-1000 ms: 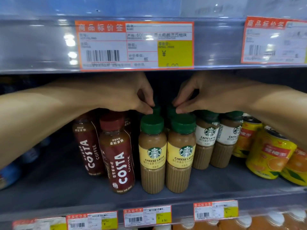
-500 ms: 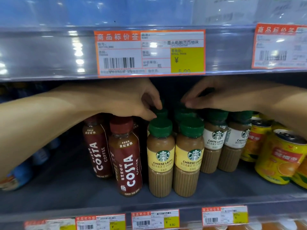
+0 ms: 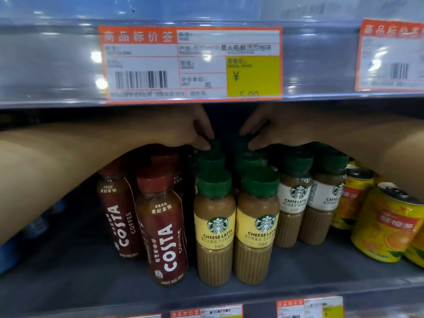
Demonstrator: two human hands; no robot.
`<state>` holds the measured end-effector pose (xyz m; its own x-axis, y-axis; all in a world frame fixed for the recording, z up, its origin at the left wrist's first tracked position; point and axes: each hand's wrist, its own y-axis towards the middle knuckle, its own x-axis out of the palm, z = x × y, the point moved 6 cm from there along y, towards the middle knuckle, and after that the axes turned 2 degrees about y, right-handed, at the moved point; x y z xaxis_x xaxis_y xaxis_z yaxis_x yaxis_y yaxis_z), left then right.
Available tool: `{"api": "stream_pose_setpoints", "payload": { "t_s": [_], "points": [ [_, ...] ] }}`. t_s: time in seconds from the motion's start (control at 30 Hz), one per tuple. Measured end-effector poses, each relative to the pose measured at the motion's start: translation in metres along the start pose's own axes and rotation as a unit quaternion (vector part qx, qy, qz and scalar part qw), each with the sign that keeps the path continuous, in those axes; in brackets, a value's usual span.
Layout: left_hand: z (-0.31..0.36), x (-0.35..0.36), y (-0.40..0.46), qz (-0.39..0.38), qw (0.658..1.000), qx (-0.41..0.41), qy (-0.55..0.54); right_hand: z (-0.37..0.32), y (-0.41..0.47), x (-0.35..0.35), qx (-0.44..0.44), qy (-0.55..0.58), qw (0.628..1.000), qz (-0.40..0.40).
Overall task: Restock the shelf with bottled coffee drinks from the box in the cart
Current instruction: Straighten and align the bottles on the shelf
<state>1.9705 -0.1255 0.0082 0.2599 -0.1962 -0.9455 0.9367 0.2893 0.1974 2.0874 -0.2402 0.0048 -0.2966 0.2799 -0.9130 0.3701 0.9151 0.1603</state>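
Both hands reach deep under the upper shelf. The left hand (image 3: 183,131) pinches the green cap of a rear bottle (image 3: 212,145) in the left Cheese Latte row, fingertips curled on its rim; the right hand (image 3: 277,131) pinches the cap of the rear bottle (image 3: 243,145) in the neighbouring row the same way. Those two bottles stand at the back of the shelf (image 3: 80,260), behind the front Cheese Latte pair (image 3: 236,228), with Costa bottles (image 3: 165,226) just left and Caffe Latte bottles (image 3: 312,198) just right. The bottles look rigid, full and fairly heavy, with ribbed lower walls; the cap gives a sure hold for nudging, but lifting would be safer by the body. Tight rows mean a knocked neighbour could topple.
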Motion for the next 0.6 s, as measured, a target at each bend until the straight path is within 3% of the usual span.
{"api": "stream_pose_setpoints", "payload": {
  "t_s": [0.6],
  "points": [
    [0.0056,-0.0029,-0.0002,0.014,0.999,0.035,-0.013,-0.0086,-0.0032,-0.0038,-0.027,0.017,0.999,0.039]
  ]
}}
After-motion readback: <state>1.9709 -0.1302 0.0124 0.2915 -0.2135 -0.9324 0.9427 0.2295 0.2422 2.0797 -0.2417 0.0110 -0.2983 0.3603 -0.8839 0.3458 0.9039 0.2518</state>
